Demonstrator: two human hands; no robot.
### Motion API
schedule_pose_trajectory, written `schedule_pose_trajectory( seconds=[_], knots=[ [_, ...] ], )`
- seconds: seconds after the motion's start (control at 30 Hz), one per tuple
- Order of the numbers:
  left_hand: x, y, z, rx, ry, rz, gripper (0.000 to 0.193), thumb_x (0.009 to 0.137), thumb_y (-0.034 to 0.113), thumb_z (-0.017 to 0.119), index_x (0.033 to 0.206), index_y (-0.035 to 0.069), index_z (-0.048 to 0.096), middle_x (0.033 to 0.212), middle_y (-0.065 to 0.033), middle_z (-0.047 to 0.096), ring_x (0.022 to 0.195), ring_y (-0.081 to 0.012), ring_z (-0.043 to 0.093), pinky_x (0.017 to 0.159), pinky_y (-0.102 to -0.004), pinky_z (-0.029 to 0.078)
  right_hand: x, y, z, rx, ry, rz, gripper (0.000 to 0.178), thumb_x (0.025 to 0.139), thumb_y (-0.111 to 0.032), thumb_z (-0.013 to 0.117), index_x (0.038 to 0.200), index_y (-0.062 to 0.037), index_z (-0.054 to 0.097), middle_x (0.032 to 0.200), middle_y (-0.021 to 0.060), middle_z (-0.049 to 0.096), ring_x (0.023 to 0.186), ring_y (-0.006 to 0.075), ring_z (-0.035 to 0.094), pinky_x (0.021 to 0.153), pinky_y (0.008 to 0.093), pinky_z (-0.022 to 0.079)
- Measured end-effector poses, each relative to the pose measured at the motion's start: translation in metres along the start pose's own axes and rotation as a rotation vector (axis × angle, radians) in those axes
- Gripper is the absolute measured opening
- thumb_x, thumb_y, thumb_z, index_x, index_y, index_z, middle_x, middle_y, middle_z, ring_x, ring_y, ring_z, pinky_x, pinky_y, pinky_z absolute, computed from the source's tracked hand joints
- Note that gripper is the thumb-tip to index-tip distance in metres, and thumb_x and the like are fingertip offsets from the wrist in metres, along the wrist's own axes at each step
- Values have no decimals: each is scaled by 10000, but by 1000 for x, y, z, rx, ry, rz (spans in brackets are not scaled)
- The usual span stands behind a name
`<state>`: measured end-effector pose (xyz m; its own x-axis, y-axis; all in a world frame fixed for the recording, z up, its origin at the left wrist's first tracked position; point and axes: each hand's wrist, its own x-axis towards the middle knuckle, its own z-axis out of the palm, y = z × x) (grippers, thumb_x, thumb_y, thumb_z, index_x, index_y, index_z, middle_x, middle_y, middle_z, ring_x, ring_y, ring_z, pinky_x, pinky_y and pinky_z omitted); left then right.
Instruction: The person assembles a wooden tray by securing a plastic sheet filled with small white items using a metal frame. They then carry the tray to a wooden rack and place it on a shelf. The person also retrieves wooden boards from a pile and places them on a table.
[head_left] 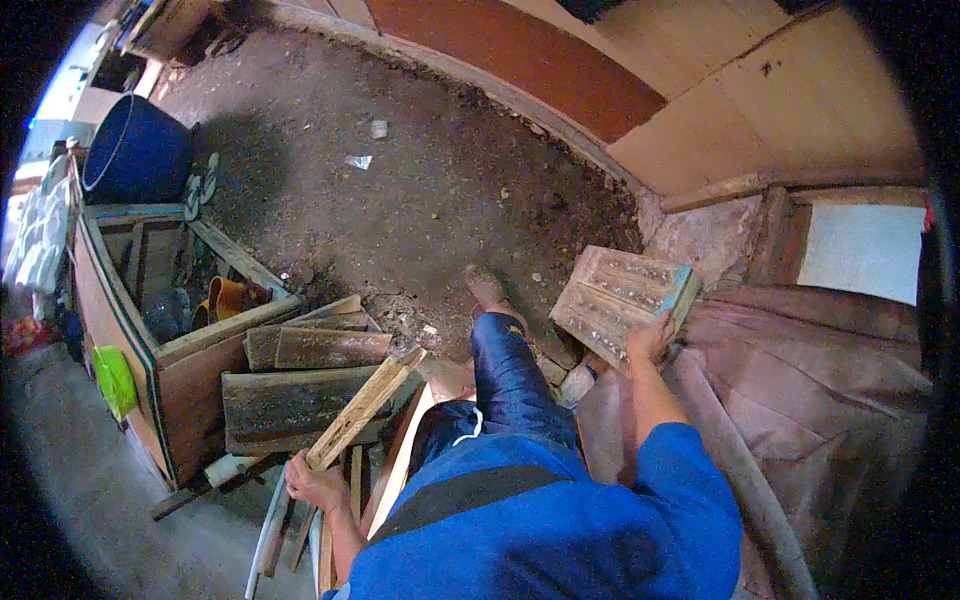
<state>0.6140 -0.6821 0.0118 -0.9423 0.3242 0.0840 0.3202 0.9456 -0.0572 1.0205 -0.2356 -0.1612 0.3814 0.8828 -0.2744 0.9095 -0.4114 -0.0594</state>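
My left hand (312, 486) grips a long narrow wooden slat (366, 403) that slants up and to the right over a stack of dirty boards (300, 385). My right hand (650, 338) holds the near edge of a ribbed wooden panel with a greenish end (622, 296), tilted above the dirt floor. I wear a blue top and dark blue trousers; one leg (505, 362) stretches forward between the two hands, its foot on the soil.
An open wooden crate (165, 350) stands at the left with orange pots and a bottle inside. A dark blue tub (135, 152) sits behind it. Plywood sheets (760, 110) line the far wall. A pinkish tarp (800, 390) covers the right side.
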Motion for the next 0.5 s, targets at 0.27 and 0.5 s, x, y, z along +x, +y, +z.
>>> schedule_pose_trajectory(
  seconds=[0.27, 0.5],
  knots=[
    [37, 59, -41, 64, 55, -15, 477, 603, 202, 798, 1038, 156, 606, 1058, -34, 604, 1127, -261, 526, 1005, -514, 276, 18, -57, 31, 195, -20, -362, 845, 791, -196, 718, 1486, -40, 265, 1500, 235, 312, 1397, 397, 254, 1169, 473, 187],
    [113, 129, -138, 102, 178, 84, 521, 579, 296, 858, 1009, 118, 624, 987, -41, 621, 1021, -254, 562, 945, -471, 326, 23, -136, 1, 204, -283, -463, 788, 766, -231, 744, 1426, -34, 362, 1414, 262, 421, 1364, 424, 300, 1146, 488, 224]
  ],
)
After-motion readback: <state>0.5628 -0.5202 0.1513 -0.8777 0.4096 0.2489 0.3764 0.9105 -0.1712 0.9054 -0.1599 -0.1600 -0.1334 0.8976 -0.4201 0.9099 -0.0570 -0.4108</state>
